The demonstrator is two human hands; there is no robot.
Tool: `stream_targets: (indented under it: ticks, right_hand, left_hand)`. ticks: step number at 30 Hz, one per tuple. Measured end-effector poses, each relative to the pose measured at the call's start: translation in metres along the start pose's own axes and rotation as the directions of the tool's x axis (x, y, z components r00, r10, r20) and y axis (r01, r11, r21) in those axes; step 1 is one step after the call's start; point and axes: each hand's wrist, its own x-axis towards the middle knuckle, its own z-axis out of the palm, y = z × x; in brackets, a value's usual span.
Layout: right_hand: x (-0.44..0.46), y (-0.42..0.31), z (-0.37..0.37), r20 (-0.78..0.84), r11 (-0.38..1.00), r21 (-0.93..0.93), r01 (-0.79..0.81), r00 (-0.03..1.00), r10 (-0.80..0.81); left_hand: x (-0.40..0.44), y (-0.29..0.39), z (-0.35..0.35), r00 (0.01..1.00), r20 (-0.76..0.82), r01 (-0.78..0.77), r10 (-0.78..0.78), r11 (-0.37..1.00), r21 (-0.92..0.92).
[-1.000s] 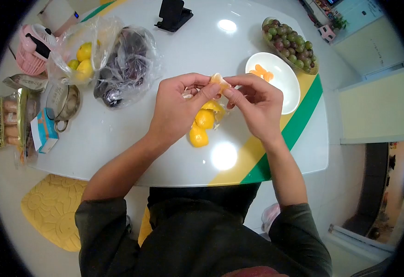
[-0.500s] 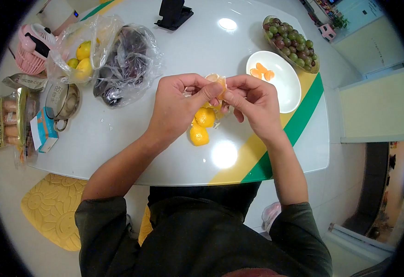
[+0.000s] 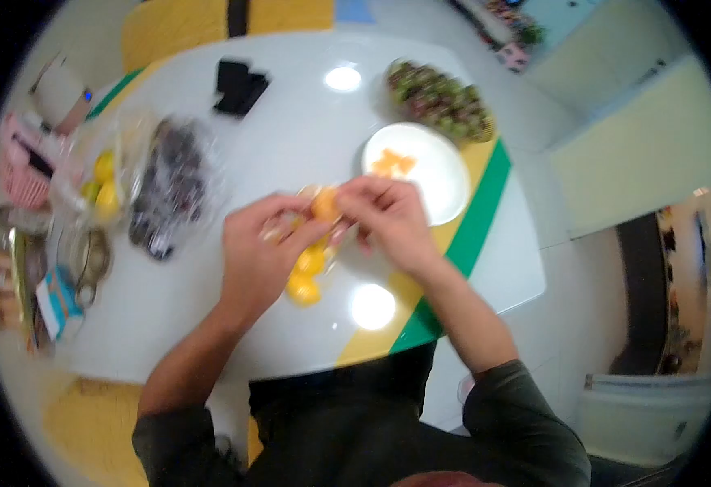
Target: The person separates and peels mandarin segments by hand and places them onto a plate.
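Between both hands, above the table, is a peeled orange citrus fruit point(image 3: 324, 204), blurred by motion. My left hand point(image 3: 259, 247) has its fingers closed round the left side of it. On the right side, my right hand point(image 3: 389, 217) pinches the fruit with thumb and fingers. Pieces of yellow peel point(image 3: 303, 288) lie on the table just below the hands. Beyond my right hand, a white bowl point(image 3: 440, 183) holds several orange segments point(image 3: 393, 162). Fingers partly hide the fruit.
Grapes point(image 3: 440, 97) fill a basket at the back right of the white table point(image 3: 168, 325). A black stand point(image 3: 240, 87) is at the back. To the left are a bag of yellow fruit point(image 3: 107, 199), a bag of dark fruit point(image 3: 172, 178), a glass cup point(image 3: 91, 260) and a blue box point(image 3: 60, 303).
The camera view has tilted and shifted, so the table sits lower and further left, with blur. Both hands still have the fruit between them; it shows more orange now.
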Motion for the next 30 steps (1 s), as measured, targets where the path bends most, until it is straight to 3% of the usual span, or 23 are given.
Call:
stream_targets:
  ticks: [4, 7, 19, 30]
  right_hand:
    - [-0.006, 0.007, 0.006, 0.039, 1.000, 0.029, -0.013, 0.999, 0.011]
    - [-0.006, 0.007, 0.008, 0.059, 0.999, 0.037, 0.011, 0.998, -0.013]
    - [-0.007, 0.008, 0.005, 0.132, 0.993, -0.032, 0.113, 0.985, -0.108]
    - [-0.005, 0.012, 0.003, 0.115, 1.000, 0.021, -0.011, 0.993, 0.008]
  left_hand:
    - [-0.011, 0.000, -0.004, 0.990, -0.003, 0.142, -0.143, 0.989, -0.045]
    - [-0.012, 0.004, -0.004, 0.986, 0.003, 0.165, -0.166, 0.976, -0.141]
    - [-0.012, 0.006, -0.002, 0.992, -0.052, 0.105, -0.116, 0.978, -0.181]
    - [-0.011, 0.002, -0.002, 0.992, -0.091, 0.071, -0.086, 0.985, -0.154]
